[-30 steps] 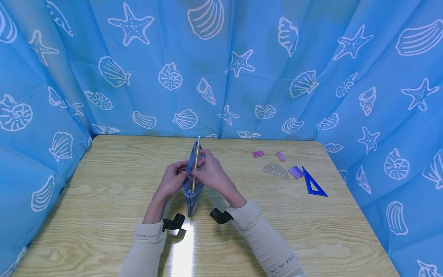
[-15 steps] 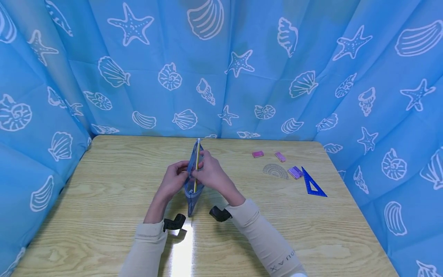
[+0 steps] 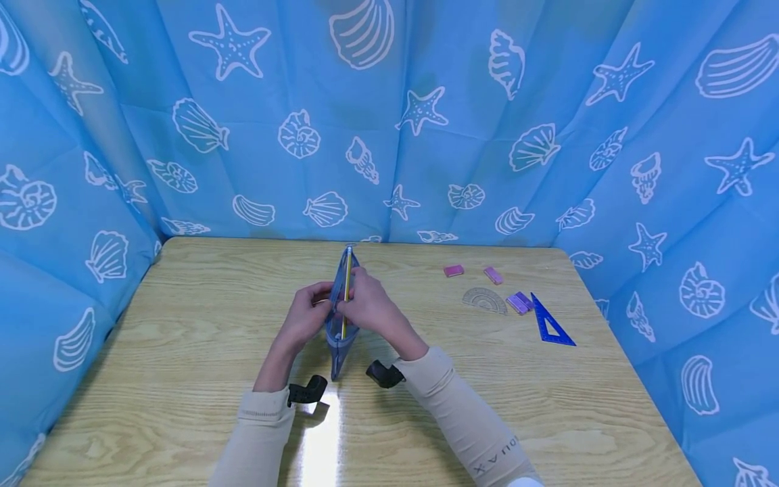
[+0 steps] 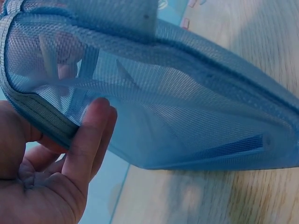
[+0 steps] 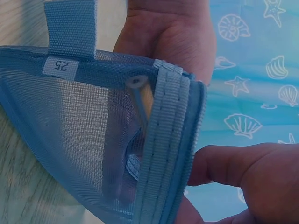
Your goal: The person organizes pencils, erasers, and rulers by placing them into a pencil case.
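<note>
A blue mesh zip pouch [image 3: 339,352] stands upright with its mouth spread open toward the head camera. My left hand [image 3: 305,316] pinches its left rim; the left wrist view shows fingertips right at the zip edge. On the opposite rim my right hand [image 3: 368,308] grips, its thumb reaching over the opening. Along the mouth lies a long yellow-and-silver stick like a pencil [image 3: 348,274], partly behind the right thumb. A narrow dark blue strip [image 4: 238,147] shows through the mesh low in the pouch. A white tag [image 5: 60,68] marked 25 sits near its loop.
Two pink eraser-like blocks [image 3: 453,270], a clear protractor [image 3: 485,300], a small purple block [image 3: 520,302] and a blue set square [image 3: 552,323] lie at the right on the wooden table [image 3: 201,338]. A blue shell-print curtain [image 3: 255,176] hangs at the back and sides.
The yellow-and-silver stick has sunk slightly; its far end no longer sticks out as far past the pouch. Both hands keep nearly the same place on the rims.
</note>
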The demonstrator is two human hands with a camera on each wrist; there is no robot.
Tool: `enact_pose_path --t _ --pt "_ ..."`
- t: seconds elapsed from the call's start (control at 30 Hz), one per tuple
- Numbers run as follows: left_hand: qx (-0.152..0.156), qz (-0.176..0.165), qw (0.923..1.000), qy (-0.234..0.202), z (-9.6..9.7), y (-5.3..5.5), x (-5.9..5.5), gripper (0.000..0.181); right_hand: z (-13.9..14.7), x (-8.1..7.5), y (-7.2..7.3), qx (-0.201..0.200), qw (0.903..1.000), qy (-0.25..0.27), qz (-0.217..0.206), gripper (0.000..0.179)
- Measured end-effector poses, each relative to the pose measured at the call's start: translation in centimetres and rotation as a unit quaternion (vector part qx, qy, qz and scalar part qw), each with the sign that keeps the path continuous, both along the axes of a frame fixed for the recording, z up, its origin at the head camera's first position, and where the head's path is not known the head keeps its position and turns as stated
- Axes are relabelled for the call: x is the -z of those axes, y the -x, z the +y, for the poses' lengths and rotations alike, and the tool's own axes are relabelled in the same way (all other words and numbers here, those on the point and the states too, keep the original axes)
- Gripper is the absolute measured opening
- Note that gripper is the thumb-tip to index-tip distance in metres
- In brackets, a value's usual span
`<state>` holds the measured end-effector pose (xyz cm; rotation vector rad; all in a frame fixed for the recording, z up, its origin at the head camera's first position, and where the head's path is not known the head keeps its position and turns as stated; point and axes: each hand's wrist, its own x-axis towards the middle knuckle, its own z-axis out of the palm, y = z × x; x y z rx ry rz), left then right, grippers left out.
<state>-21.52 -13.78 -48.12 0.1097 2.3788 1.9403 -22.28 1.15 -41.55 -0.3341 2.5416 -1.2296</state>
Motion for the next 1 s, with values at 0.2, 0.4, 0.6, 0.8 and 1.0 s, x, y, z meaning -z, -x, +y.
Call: enact_pose_path --t 0.2,0.4,0.6,0.8,1.0 --pt "0.003 -0.001 1.0000 -0.007 -0.1 0.0 -0.1 0.043 -0.1 -0.1 -0.1 -0.004 1.0000 -0.005 -0.006 0.070" --pt "0.003 -0.002 1.0000 -0.004 0.0 -0.1 -0.2 0.043 -0.1 -0.1 0.0 -0.006 0.9998 -0.015 -0.008 0.065" --pt "0.005 0.000 0.9999 -0.009 -0.1 -0.1 -0.3 0.042 0.2 -0.2 -0.1 -0.015 0.9998 -0.011 -0.010 0.060" --pt "0.006 0.000 0.9998 -0.019 0.0 -0.1 -0.3 0.041 1.4 -0.8 -0.4 -0.038 0.9989 0.022 0.017 0.056" --pt "0.001 -0.001 0.9999 -0.015 0.0 0.0 -0.4 0.042 4.0 -0.6 -0.5 -0.059 0.9927 0.064 0.084 0.049"
